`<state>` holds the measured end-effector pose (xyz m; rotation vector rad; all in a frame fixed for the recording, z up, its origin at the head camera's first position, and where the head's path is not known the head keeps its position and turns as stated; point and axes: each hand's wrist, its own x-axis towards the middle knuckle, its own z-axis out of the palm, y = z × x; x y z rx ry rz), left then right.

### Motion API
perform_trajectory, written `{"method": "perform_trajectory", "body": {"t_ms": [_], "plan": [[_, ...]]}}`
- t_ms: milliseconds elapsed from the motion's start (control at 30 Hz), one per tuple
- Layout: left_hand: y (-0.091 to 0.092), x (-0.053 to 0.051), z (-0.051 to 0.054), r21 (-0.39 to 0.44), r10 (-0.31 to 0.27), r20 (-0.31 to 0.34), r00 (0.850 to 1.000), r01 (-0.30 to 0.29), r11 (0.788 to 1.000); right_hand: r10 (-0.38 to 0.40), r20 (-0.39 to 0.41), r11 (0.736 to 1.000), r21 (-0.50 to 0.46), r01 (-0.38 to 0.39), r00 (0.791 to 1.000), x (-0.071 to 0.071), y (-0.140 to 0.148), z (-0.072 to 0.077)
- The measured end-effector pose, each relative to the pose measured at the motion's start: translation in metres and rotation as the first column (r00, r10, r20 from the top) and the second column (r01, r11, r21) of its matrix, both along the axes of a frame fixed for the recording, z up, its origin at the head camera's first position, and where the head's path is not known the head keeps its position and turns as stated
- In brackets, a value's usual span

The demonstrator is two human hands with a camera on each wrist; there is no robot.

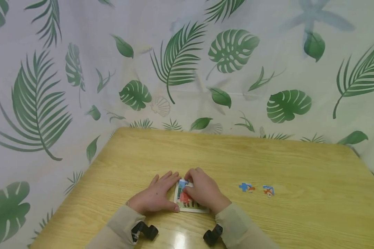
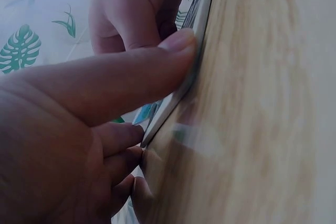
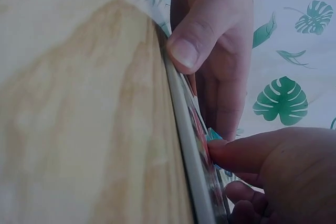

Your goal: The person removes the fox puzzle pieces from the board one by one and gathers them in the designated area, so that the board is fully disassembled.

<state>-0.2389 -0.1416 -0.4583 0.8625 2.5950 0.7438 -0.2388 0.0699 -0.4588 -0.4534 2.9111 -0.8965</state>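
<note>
I'm seeing room rightward on the counter (image 1: 311, 207), the puzzle's (image 1: 184, 200) picture pointing frame-top; the left hand (image 1: 157, 194) is touching its edge, fingers straight; the bent right hand's (image 1: 205, 190) hold I can't tell.

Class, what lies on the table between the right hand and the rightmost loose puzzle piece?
Another puzzle piece, blue and orange, lies between the right hand and the rightmost piece, as the head view shows.

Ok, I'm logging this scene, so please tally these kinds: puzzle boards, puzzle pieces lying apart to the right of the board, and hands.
Puzzle board: 1
Puzzle pieces lying apart: 2
Hands, left hand and right hand: 2
Total: 5
</note>
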Motion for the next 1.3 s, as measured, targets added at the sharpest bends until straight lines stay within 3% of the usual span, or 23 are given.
{"method": "perform_trajectory", "body": {"t_ms": [267,567,933,1300], "plan": [[-0.001,0.0,0.001,0.001,-0.003,0.005,1.0,0.003,1.0,-0.033,0.034,0.996,-0.083,0.035,0.999,-0.003,-0.001,-0.004],[-0.001,0.001,0.006,0.007,-0.005,-0.006,1.0,0.006,1.0,-0.042,0.006,0.987,-0.154,0.043,0.999,-0.005,0.001,0.0],[-0.004,-0.001,0.003,-0.004,-0.018,-0.025,1.0,0.017,1.0,-0.042,0.091,0.955,-0.289,0.067,0.995,-0.006,0.007,0.007],[-0.001,0.0,0.0,-0.013,-0.005,-0.013,1.0,0.005,1.0,-0.12,0.109,0.953,-0.265,0.146,0.987,-0.011,0.036,0.012]]}}
